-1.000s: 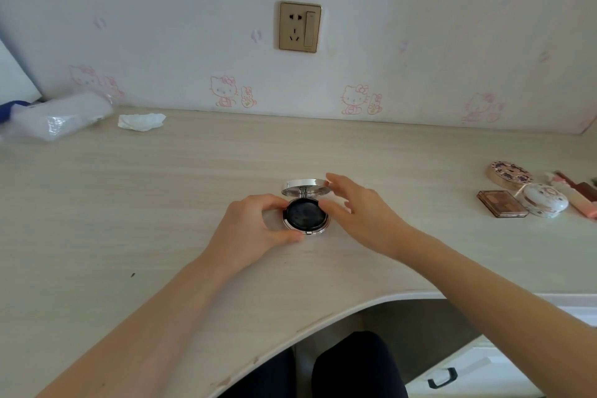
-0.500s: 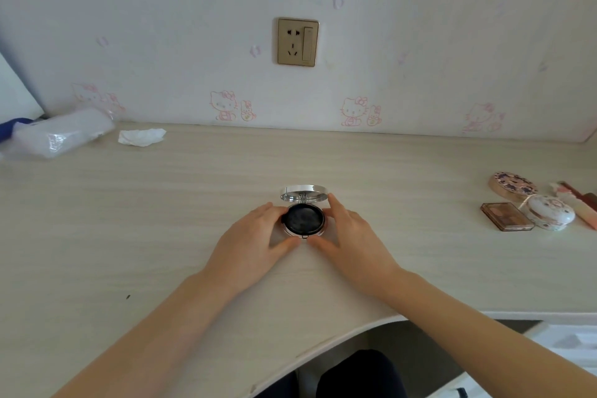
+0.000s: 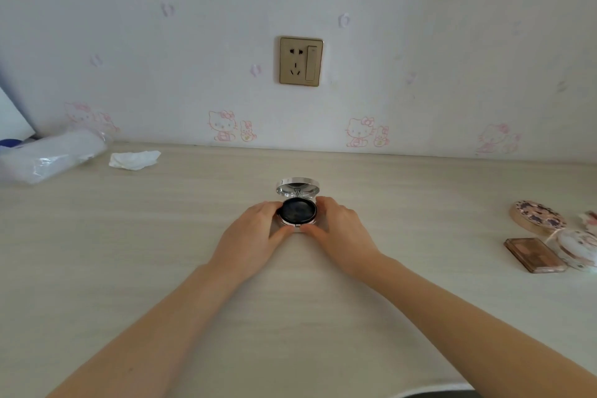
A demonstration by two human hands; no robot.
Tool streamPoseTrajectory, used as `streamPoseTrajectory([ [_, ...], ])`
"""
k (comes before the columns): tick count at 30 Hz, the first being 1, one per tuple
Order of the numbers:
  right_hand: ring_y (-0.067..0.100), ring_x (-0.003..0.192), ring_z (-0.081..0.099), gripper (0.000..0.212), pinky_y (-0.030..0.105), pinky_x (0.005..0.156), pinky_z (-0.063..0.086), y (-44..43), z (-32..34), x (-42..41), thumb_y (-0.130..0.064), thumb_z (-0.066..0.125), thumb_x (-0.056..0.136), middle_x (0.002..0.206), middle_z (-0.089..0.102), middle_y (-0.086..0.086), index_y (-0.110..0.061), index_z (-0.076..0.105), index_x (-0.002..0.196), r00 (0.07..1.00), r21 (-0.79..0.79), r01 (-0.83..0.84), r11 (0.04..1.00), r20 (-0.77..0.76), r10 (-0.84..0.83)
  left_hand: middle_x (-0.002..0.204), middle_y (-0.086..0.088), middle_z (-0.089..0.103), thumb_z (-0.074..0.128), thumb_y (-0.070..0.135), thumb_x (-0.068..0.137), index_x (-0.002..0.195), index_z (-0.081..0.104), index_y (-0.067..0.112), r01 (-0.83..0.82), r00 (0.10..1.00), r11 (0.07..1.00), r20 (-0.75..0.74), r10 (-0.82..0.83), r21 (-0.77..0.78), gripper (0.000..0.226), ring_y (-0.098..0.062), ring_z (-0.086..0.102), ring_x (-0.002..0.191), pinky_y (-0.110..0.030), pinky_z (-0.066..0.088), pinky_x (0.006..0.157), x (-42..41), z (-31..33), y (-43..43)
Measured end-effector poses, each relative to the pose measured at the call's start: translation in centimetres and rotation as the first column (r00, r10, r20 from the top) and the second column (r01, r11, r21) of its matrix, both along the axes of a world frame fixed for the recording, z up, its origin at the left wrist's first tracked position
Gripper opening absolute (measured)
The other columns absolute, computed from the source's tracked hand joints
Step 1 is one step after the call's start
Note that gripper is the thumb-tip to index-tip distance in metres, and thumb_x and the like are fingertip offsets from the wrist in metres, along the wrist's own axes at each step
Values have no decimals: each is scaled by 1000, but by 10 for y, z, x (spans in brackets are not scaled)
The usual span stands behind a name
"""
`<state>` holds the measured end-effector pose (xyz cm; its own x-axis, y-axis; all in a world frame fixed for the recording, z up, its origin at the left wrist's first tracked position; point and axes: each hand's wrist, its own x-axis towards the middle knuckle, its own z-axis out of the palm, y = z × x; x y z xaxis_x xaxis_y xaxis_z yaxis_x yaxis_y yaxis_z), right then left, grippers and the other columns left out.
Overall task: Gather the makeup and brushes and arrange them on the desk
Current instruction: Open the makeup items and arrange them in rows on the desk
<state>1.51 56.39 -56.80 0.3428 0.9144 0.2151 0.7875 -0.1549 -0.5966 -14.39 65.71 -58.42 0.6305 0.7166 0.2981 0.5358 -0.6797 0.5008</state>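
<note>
At frame centre, open silver round compact point(image 3: 297, 212) gripped by left hand point(image 3: 250, 236) and right hand point(image 3: 342, 233) on pale wooden surface point(image 3: 145, 268). Positioning step judged; gentle release called for next.

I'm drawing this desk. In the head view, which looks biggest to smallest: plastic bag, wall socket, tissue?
1. plastic bag: clearly largest, though cut off at the left edge.
2. wall socket.
3. tissue: wider than the socket but much flatter, so fairly close.
</note>
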Motion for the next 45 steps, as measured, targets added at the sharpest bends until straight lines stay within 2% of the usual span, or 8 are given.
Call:
streamPoseTrajectory([
  [9, 22, 103, 55, 39, 40, 83, 48, 55, 5, 27, -37, 57, 91, 111, 64, 2, -19, 50, 125, 997, -2, -49, 999, 65, 49, 110, 6, 58, 55, 51, 89, 121, 56, 28, -41, 999, 999, -2, 41, -22, 40, -17, 53, 111, -37, 47, 88, 29, 6, 46],
  [14, 23, 108, 54, 37, 42, 85, 48, 81, 3, 45, -37, 53, 92, 115, 63, 3, -20, 52, 125, 991, -31, -61, 998, 115, 64, 123, -1, 58, 55, 52, 88, 121, 56, 28, -68, 998, 997, -6, 68, -28, 41, -20, 44, 130, -38, 45, 94, 48, 2, 71],
  [16, 24, 109, 53, 37, 41, 86, 47, 88, 3, 51, -36, 53, 93, 117, 62, 3, -21, 52, 126, 989, -36, -70, 997, 131, 75, 120, -6, 60, 58, 52, 87, 118, 59, 26, -72, 997, 997, 4, 72, -24, 41, -23, 50, 123, -37, 46, 91, 54, 3, 79],
  [21, 24, 107, 55, 34, 37, 85, 47, 100, 3, 61, -36, 52, 93, 115, 62, 4, -21, 53, 124, 984, -42, -85, 996, 153, 90, 107, 1, 64, 64, 45, 86, 113, 61, 19, -64, 997, 998, 40, 64, -10, 38, -19, 59, 102, -35, 47, 84, 63, 11, 86],
  [25, 23, 107, 55, 36, 38, 87, 47, 101, 2, 62, -38, 50, 94, 115, 62, 4, -21, 51, 125, 983, -36, -84, 996, 161, 89, 109, 2, 66, 64, 46, 86, 113, 59, 18, -66, 996, 998, 55, 66, -12, 40, -19, 59, 100, -35, 48, 84, 64, 13, 86],
  [30, 23, 112, 53, 41, 36, 89, 45, 98, 3, 61, -35, 52, 94, 122, 59, 2, -21, 45, 131, 978, -31, -110, 993, 173, 114, 112, 2, 65, 62, 46, 87, 115, 57, 19, -64, 997, 998, 41, 64, -19, 39, -19, 58, 103, -33, 46, 84, 63, 13, 84],
  [35, 24, 128, 42, 48, 33, 100, 36, 79, 12, 63, -30, 49, 96, 137, 49, 5, -15, 37, 141, 967, -97, -97, 991, 227, 117, 130, -5, 57, 59, 42, 90, 132, 47, 14, -100, 995, 994, -21, 100, 36, 52, -24, 51, 120, -34, 42, 94, 57, 15, 78],
  [45, 18, 141, 25, 52, 33, 110, 29, -14, 28, 75, -35, 40, 100, 149, 35, 4, -18, 27, 148, 945, -168, 36, 985, 328, 21, 133, -2, 55, 50, 32, 95, 131, 51, 20, -37, 999, 990, 5, 37, 139, 38, -18, 46, 127, -35, 44, 96, 61, 28, 10],
])
